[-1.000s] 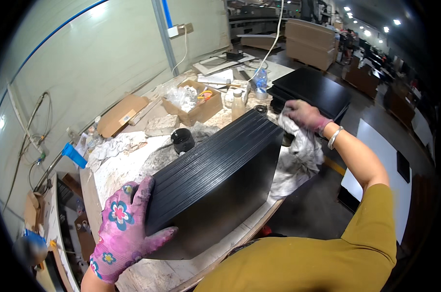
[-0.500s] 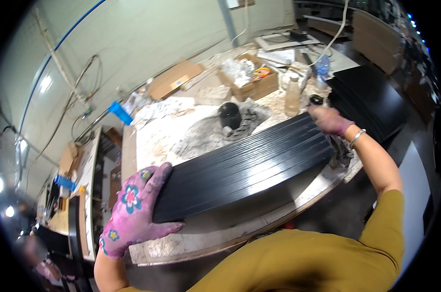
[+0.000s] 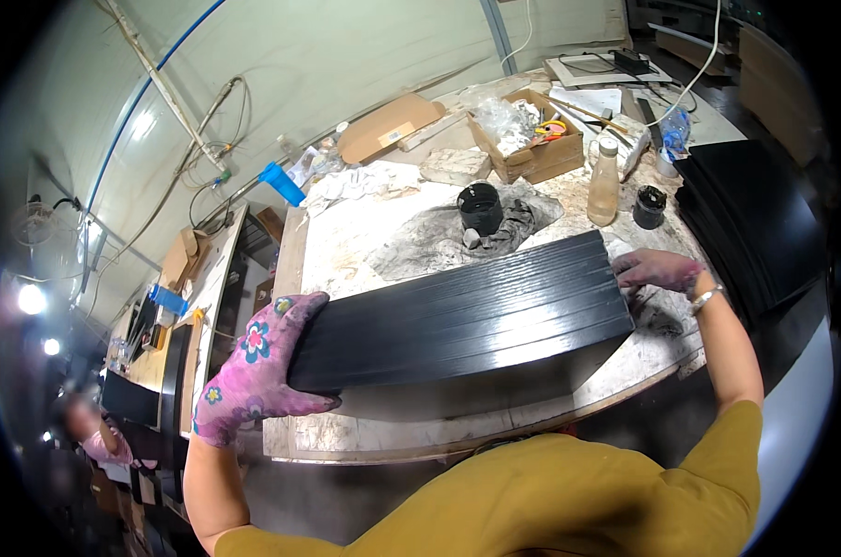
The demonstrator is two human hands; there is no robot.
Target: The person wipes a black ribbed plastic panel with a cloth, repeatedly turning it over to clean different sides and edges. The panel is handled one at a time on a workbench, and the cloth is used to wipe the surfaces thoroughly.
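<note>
Needing even pressure, the black stack [image 3: 467,311] is stretching between the left hand [image 3: 265,369], clamped on its left end, and right hand [image 3: 660,269], finger grip unclear.

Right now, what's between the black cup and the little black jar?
In the head view, a bottle stands between the cup and the jar, nearer the jar. Part of a stained cloth lies on the cup's side.
</note>
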